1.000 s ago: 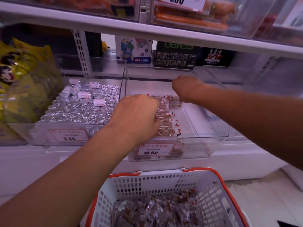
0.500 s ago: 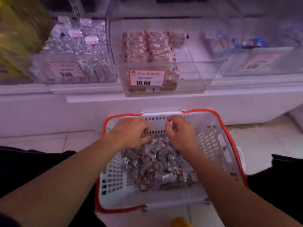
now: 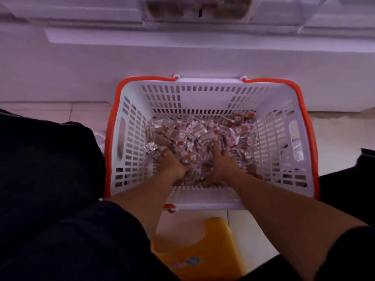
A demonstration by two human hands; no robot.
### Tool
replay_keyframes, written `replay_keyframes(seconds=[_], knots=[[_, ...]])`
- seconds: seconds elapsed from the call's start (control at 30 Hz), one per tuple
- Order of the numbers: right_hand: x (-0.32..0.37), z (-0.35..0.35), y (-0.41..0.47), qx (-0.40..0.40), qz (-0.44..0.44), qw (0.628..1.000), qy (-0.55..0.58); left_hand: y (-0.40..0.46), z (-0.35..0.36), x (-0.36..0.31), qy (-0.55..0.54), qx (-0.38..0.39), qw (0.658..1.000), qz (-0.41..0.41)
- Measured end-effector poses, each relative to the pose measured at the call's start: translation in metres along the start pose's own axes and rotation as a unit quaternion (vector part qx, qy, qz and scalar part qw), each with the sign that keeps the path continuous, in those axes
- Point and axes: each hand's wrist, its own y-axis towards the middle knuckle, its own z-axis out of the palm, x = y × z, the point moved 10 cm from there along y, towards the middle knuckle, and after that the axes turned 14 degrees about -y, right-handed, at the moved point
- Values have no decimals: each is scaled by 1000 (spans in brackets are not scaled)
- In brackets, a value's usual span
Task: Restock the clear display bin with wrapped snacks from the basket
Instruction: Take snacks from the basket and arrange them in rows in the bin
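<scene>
Basket (image 3: pixel 211 94), white plastic w/ orange rim, sits on the tiled floor (image 3: pixel 334 134), far wall just beside the white shelf base (image 3: pixel 182 55). Wrapped snacks (image 3: pixel 203 132) lie heaped over the basket bottom, thickest from centre toward the far right corner. Both hands are down in the heap near the basket's near wall. Left hand (image 3: pixel 172 165) is toward the near left, fingers dug under wrappers; right hand (image 3: pixel 222 164) just beside it toward centre, palm down, fingers buried too. Grip on either hand: can't tell whether pressed together or spread, since wrappers hide the fingertips. Hands near each other but apart, a strip of snacks between them. Clear display bin (image 3: pixel 194 11) shows only as a blurred lower part at the top edge of view, on the shelf above the basket, brown contents visible thru the front. Yellow stool (image 3: pixel 203 250) on the floor just at the basket's near side. Dark trouser legs flank the basket L and R.
</scene>
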Motion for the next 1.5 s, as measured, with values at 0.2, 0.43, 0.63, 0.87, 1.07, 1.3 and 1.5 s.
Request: replay_keyframes(seconds=[0.2,0.43,0.63,0.87,1.07,1.3,1.5], knots=[[15,-14,10,-60,-10,994,91,12,6,-9,10,-12,999,45],[17,-18,13,-71,-44,979,185,13,6,-17,21,24,997,76],[18,-18,4,-28,-63,963,262,1,7,-24,41,34,994,91],[14,-55,-17,6,-75,966,248,-22,-26,-50,-68,13,993,96],[11,-109,-35,-60,-91,968,225,-49,-31,-87,-392,162,904,56],[16,-212,-89,-100,-168,978,74,-104,-75,-171,-384,308,864,109],[34,-267,-154,-65,-255,965,26,-182,-134,-232,-131,315,919,195]])
